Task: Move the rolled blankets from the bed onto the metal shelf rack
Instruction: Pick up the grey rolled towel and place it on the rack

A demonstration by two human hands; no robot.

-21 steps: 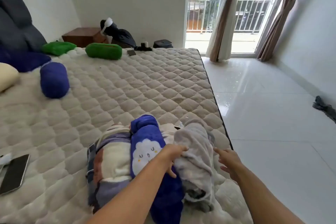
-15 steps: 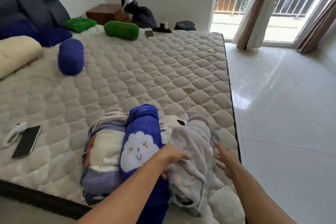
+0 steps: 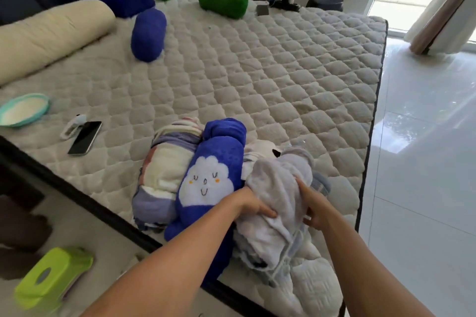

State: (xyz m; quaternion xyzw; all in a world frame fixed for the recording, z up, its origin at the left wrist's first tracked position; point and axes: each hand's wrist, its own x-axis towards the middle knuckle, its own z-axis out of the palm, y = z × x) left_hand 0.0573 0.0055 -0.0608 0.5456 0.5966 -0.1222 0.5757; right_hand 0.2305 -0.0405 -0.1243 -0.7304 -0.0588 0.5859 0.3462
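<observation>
Head view: both my hands clamped on the grey rolled blanket (image 3: 277, 188) at the near corner of the bed (image 3: 257, 80).
My left hand (image 3: 253, 204) grips its left side, my right hand (image 3: 313, 207) its right. Touching it on the left lies the blue cloud-face roll (image 3: 213, 175), then the striped roll (image 3: 164, 175). A phone (image 3: 85, 137) lies well apart.

pale grey blanket (image 3: 277, 188), blue cloud-face blanket (image 3: 211, 177), quilted beige mattress (image 3: 270, 80)
</observation>
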